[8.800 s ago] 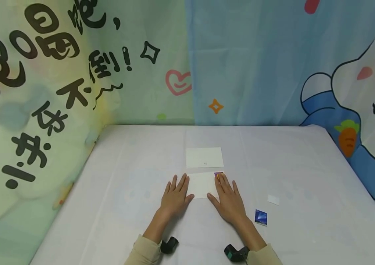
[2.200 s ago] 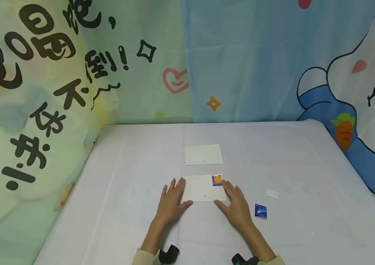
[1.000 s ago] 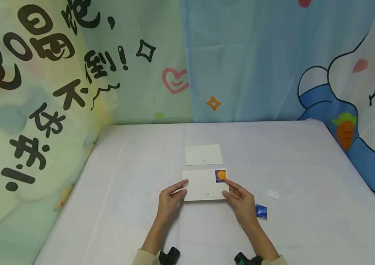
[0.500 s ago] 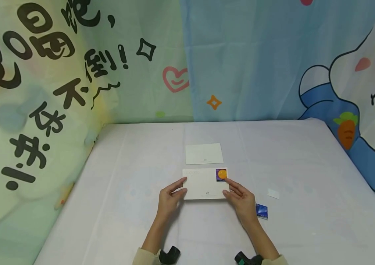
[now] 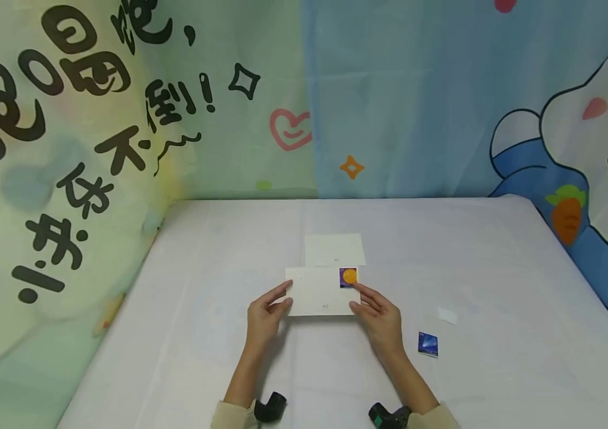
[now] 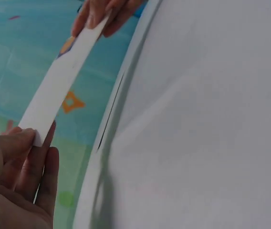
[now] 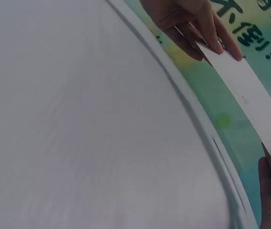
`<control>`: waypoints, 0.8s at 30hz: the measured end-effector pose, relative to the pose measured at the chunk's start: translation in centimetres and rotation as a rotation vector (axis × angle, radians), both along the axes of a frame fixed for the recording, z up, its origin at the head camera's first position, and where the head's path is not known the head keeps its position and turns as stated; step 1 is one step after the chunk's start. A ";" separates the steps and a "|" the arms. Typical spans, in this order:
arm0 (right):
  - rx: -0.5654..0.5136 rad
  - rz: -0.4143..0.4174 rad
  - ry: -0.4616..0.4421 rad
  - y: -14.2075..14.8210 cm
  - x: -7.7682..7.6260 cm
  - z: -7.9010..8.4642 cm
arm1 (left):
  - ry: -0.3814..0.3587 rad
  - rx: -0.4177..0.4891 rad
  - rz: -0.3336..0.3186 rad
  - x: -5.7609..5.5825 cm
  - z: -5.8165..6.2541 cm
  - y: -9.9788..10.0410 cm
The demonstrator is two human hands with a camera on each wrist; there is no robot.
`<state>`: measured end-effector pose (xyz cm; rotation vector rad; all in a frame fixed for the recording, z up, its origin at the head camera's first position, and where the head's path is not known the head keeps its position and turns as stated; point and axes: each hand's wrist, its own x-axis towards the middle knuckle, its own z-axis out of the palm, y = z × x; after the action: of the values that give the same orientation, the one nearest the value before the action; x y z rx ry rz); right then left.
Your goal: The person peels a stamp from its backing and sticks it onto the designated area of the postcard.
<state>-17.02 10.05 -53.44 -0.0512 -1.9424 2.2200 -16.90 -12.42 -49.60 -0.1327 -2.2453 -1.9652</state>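
Observation:
A white card (image 5: 312, 292), about the size of a postcard, carries a purple stamp (image 5: 347, 277) with an orange disc at its upper right corner. My left hand (image 5: 266, 319) pinches the card's left edge between thumb and fingers. On the opposite edge, just below the stamp, my right hand (image 5: 381, 319) pinches it the same way. In the left wrist view the card (image 6: 54, 90) is off the table, held between both hands. The right wrist view also has it raised, with the stamp partly cut off by the frame.
A second white card (image 5: 334, 250) lies flat behind the held one, its front edge close to it. To the right are a blue picture stamp (image 5: 428, 344) and a small white slip (image 5: 447, 316). A white cloth covers the table (image 5: 218, 250), with printed curtains behind.
Earlier my hands lay flat over the card, covering the stamp, then on its sides. They took hold of both edges and lifted it, and it has since shifted slightly left and up.

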 end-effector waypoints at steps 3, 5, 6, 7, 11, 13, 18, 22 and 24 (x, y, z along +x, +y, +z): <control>0.012 0.013 0.006 -1.7 -0.7 0.8 | 0.020 -0.045 0.063 -0.9 -0.4 -1.6; 0.054 0.030 0.021 -3.0 -1.4 1.2 | 0.038 -0.086 0.108 -1.6 -0.8 -3.0; 0.078 0.041 0.030 -3.8 -1.8 1.4 | 0.049 -0.111 0.133 -1.9 -0.9 -3.8; 0.118 0.048 0.041 -4.5 -2.1 1.5 | 0.052 -0.131 0.154 -2.3 -1.1 -4.6; 0.288 0.067 0.085 -7.4 -3.5 1.5 | 0.052 -0.230 0.213 -3.0 -0.8 -7.6; 0.369 0.064 0.082 -8.7 -4.0 1.4 | 0.033 -0.255 0.220 -3.0 -0.7 -8.9; 0.542 0.083 0.069 -11.3 -4.9 0.7 | -0.030 -0.317 0.251 -3.2 -1.0 -11.5; 0.663 0.085 0.123 -12.4 -5.5 0.0 | -0.041 -0.369 0.275 -3.7 -1.6 -12.9; 0.697 0.080 0.141 -12.7 -5.6 -0.4 | -0.045 -0.378 0.279 -3.8 -1.9 -13.2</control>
<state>-22.66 -2.68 -53.79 0.2756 -2.5353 1.4184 -20.71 -25.59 -51.53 0.1750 -2.4818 -1.4088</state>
